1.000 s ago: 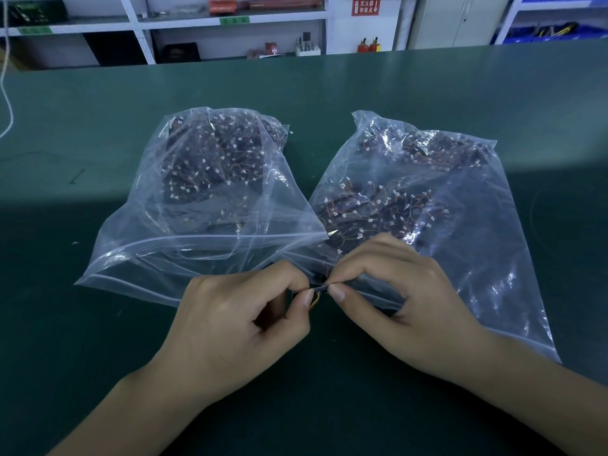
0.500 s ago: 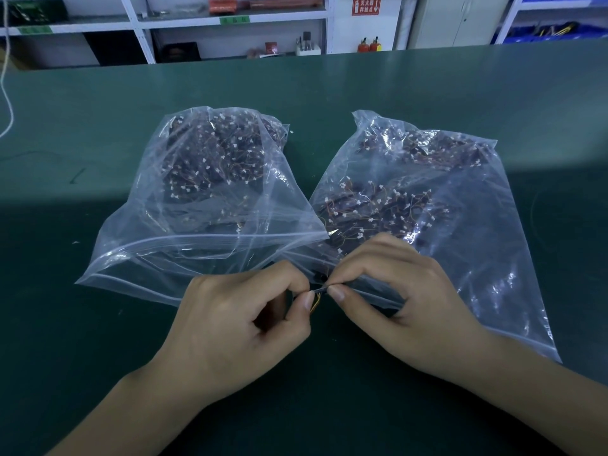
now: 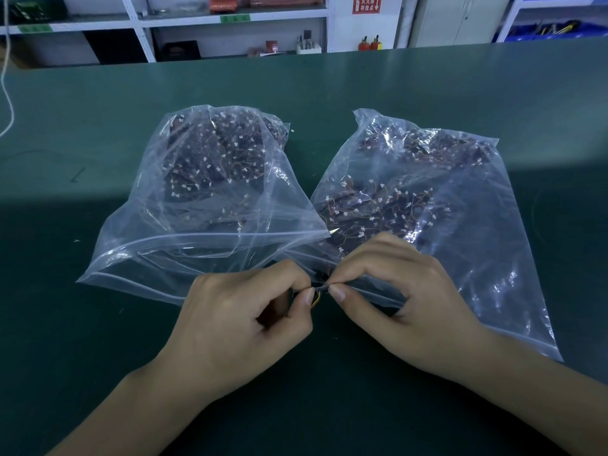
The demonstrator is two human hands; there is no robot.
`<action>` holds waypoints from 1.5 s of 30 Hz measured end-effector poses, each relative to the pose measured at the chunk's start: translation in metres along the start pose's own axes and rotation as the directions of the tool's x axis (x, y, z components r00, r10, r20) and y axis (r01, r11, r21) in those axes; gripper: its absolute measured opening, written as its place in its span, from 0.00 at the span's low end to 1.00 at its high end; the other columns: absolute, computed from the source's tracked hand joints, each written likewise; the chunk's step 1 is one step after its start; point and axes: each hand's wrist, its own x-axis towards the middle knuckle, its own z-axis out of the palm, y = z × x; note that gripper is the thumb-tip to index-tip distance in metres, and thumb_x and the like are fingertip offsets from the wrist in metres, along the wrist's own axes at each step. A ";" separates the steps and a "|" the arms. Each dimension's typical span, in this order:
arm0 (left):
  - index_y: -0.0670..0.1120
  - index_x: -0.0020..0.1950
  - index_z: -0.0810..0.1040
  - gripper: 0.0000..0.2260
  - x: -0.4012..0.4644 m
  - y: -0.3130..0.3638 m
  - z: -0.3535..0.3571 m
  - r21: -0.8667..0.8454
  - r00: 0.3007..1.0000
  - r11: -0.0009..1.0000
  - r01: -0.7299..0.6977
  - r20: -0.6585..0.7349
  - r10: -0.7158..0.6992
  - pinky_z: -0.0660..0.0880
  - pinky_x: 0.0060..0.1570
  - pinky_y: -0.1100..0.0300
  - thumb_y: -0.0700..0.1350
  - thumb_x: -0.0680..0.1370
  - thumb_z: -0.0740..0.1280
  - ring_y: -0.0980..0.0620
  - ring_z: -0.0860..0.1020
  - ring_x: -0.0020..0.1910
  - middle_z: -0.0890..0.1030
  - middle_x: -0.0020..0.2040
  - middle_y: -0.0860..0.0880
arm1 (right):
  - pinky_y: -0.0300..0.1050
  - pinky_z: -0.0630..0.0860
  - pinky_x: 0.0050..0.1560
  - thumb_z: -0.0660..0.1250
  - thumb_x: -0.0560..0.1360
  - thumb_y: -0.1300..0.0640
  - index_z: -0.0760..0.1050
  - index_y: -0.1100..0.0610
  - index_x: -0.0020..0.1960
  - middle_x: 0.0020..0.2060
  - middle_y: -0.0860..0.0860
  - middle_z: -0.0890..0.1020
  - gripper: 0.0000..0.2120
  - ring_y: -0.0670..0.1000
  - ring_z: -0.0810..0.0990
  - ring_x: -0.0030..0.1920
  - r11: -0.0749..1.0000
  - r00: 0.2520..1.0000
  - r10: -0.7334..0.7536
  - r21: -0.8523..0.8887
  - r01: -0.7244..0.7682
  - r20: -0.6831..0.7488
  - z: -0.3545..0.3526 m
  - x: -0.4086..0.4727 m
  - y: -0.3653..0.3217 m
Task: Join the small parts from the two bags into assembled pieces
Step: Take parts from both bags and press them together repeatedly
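From the head view, the left hand and the right hand meet fingertip to fingertip over the green table, just in front of the mouths of the two bags. Each hand pinches thumb against forefinger on one end of a small wired part; the other fingers are curled in behind. Only a short loop of yellow and orange wire and a dark sliver show between the thumbnails, so whether the two pieces are fully seated cannot be told. Compared with a second ago almost nothing has shifted: both pinches sit in the same spot and the gap between the thumbs is as narrow as it was. That suggests the joining of this pair is at its final press, or stalled on alignment. Beyond the left fingers lies the left bag, beyond the right knuckles the right bag, both heaped with loose parts, so most of the work seems still ahead.
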 end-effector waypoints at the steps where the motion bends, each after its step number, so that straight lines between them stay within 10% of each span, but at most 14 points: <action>1: 0.48 0.41 0.80 0.08 0.000 0.000 0.000 -0.003 1.000 1.000 -0.001 0.002 0.001 0.70 0.24 0.53 0.48 0.80 0.68 0.55 0.70 0.27 0.71 0.29 0.56 | 0.47 0.74 0.53 0.73 0.79 0.59 0.85 0.55 0.47 0.43 0.42 0.84 0.03 0.47 0.80 0.45 1.000 1.000 -0.002 -0.002 0.002 0.000 0.000 0.000 0.000; 21: 0.48 0.45 0.86 0.05 0.003 -0.007 0.002 -0.011 0.982 1.000 0.006 -0.188 -0.008 0.70 0.32 0.61 0.46 0.80 0.75 0.56 0.73 0.31 0.81 0.42 0.57 | 0.49 0.75 0.56 0.74 0.78 0.51 0.83 0.52 0.59 0.52 0.41 0.82 0.11 0.49 0.79 0.52 0.989 0.999 0.049 -0.136 -0.050 -0.009 -0.004 0.000 0.006; 29: 0.49 0.46 0.89 0.05 0.004 -0.016 0.003 0.000 0.993 1.000 -0.011 -0.114 0.011 0.70 0.33 0.64 0.49 0.78 0.78 0.58 0.73 0.32 0.81 0.43 0.58 | 0.47 0.77 0.57 0.72 0.76 0.70 0.82 0.52 0.60 0.54 0.39 0.81 0.18 0.45 0.79 0.52 0.970 0.995 0.045 -0.235 -0.065 -0.090 -0.006 0.001 0.012; 36: 0.53 0.46 0.88 0.09 0.013 -0.015 0.006 0.396 0.983 0.910 -0.120 -0.080 0.164 0.73 0.23 0.55 0.52 0.84 0.71 0.55 0.80 0.31 0.83 0.37 0.58 | 0.41 0.77 0.54 0.71 0.77 0.71 0.83 0.53 0.57 0.51 0.40 0.81 0.16 0.45 0.80 0.52 0.980 0.990 0.057 -0.180 -0.080 -0.131 -0.006 0.000 0.009; 45: 0.53 0.46 0.85 0.09 0.018 -0.005 0.018 0.630 0.985 0.771 -0.097 0.172 -0.017 0.75 0.25 0.55 0.51 0.83 0.69 0.44 0.80 0.26 0.82 0.32 0.52 | 0.52 0.76 0.56 0.71 0.77 0.69 0.85 0.52 0.52 0.57 0.46 0.82 0.12 0.51 0.80 0.53 0.964 0.999 0.025 -0.262 -0.035 -0.042 -0.001 -0.002 0.008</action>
